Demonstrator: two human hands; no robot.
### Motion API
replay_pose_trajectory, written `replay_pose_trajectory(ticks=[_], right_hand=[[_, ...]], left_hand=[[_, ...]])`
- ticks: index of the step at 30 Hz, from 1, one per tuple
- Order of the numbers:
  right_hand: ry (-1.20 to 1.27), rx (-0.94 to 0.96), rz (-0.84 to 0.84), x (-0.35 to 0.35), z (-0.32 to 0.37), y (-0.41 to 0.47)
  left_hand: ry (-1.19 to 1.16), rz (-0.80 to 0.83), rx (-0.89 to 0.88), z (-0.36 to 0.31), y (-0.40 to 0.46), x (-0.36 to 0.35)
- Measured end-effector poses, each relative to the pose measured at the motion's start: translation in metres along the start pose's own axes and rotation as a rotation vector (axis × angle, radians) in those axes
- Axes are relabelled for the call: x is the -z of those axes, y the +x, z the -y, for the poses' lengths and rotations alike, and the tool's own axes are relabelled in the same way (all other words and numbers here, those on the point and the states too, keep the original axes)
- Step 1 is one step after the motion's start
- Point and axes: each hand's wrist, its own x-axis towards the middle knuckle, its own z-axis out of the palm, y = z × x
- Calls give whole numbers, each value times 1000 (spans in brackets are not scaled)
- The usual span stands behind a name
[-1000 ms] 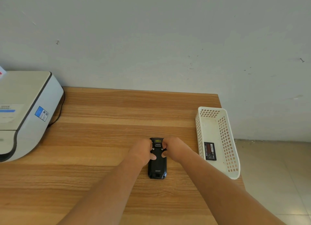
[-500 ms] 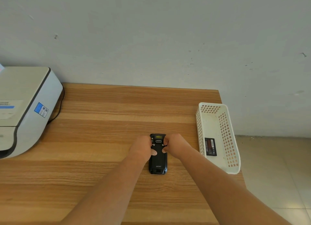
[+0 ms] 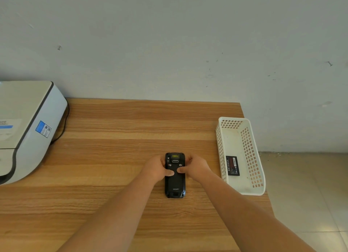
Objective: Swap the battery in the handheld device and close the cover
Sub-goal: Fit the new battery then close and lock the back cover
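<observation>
A black handheld device (image 3: 175,184) lies face down on the wooden table (image 3: 116,157), its back cover on and two small latches showing near its top. My left hand (image 3: 157,169) grips its left side with the thumb pressed on the cover. My right hand (image 3: 194,168) grips the right side, thumb on the cover too. A black battery (image 3: 232,165) with a red label lies in the white basket (image 3: 250,191) to the right.
A white and grey printer (image 3: 26,129) with a black cable stands at the table's left. The basket sits at the table's right edge, with tiled floor (image 3: 301,195) beyond. A pale wall rises behind the table.
Both thumbs have shifted slightly down the back cover. The device stays in the same spot on the table; my head has moved a little.
</observation>
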Motion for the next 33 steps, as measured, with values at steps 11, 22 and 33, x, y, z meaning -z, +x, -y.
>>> replay_pose_trajectory(ticks=[11,22,33], right_hand=[[182,-203,14,-12,3,13],[385,-159,2,-18,-14,6],[387,-147,-20,-21,-18,3]], left_hand=[[-249,68,201,-2,17,2],[-273,9,145,4,3,-5],[-341,-7,117,6,-5,-15]])
